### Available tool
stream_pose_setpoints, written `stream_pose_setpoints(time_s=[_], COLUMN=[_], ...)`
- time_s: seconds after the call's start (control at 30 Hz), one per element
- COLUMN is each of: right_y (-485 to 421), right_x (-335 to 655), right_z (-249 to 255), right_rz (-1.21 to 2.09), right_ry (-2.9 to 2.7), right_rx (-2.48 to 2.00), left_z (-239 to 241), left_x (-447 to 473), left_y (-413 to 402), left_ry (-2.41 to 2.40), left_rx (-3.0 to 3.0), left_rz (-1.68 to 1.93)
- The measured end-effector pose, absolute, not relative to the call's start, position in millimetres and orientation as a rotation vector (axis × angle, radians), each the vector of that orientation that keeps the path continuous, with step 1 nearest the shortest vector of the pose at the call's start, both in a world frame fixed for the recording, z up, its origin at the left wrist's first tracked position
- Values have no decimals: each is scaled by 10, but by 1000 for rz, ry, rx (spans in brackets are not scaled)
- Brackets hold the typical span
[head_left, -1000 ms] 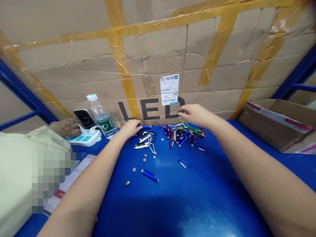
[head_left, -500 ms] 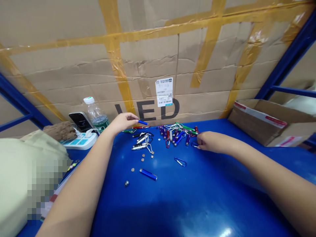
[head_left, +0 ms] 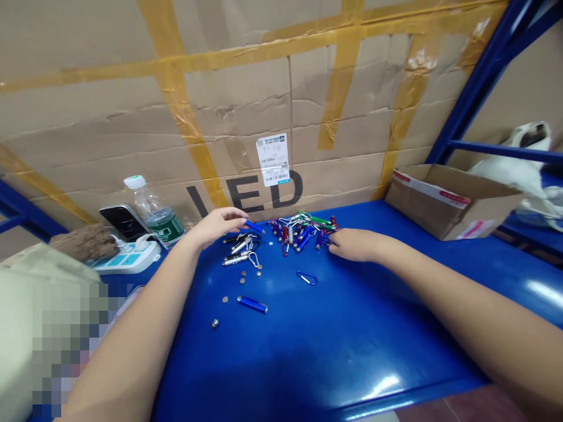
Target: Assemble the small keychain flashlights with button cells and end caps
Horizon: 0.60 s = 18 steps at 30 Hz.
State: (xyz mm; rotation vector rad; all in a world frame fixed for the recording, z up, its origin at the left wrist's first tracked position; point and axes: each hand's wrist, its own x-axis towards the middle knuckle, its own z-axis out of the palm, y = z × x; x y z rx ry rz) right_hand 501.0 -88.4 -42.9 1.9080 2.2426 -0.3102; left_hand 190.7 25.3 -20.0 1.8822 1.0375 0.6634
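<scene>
My left hand (head_left: 222,225) pinches a slim blue mini flashlight (head_left: 254,227) above the back of the table, left of a pile of keychain flashlights (head_left: 303,234) in purple, blue, red, silver and green. At the pile's right edge, my right hand (head_left: 349,243) has its fingers closed; a bit of blue shows at the fingertips, but what they hold is mostly hidden. Silver and black flashlights with carabiners (head_left: 240,257) lie below my left hand. Nearer are a loose blue carabiner (head_left: 307,278), a blue flashlight tube (head_left: 252,304), several button cells (head_left: 242,281) and a small metal cap (head_left: 214,323).
A big taped carton (head_left: 220,135) stands behind the blue table (head_left: 281,363). An open cardboard box (head_left: 433,202) is at the right. To the left are a water bottle (head_left: 162,220), a phone (head_left: 124,223), a white power strip (head_left: 129,258) and a pale cloth (head_left: 48,305).
The view has swung to the right. My left hand, still holding the blue flashlight, has come nearer the pile. My right hand stays at the pile's edge; the blue carabiner by its fingertips is now largely hidden.
</scene>
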Motion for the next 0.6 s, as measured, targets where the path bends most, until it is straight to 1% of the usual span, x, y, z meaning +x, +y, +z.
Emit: stream_pose_setpoints(time_s=[0.07,0.17,0.27,0.33,0.4,0.47,0.6], right_y=[-896,-934,-970,-980,-980,-979,-993], right_x=[4998,4907,4773,4707,4673,4659,4629], right_z=[-403,-383,-418,-455,-483,-495,-498], right_rz=[-433,-725,-995,-1109,-1151,-1125,-902], right_ry=[2400,2682,2817,2858,2882,2900,2970], right_rx=[1870,1770,1714,1683,1651,1614,1576], left_z=[-180,-138,-122,-126,-136,-151,-201], left_x=[2038,2248,2412,2480,2525,2563,2635], left_y=[161,-22,-183,-255,-303,-335,-373], left_ry=[997,944,842,796,781,777,826], left_rx=[1953,2079,2127,2137,2151,2169,2192], left_rz=[599,508,430,374,339,320,307])
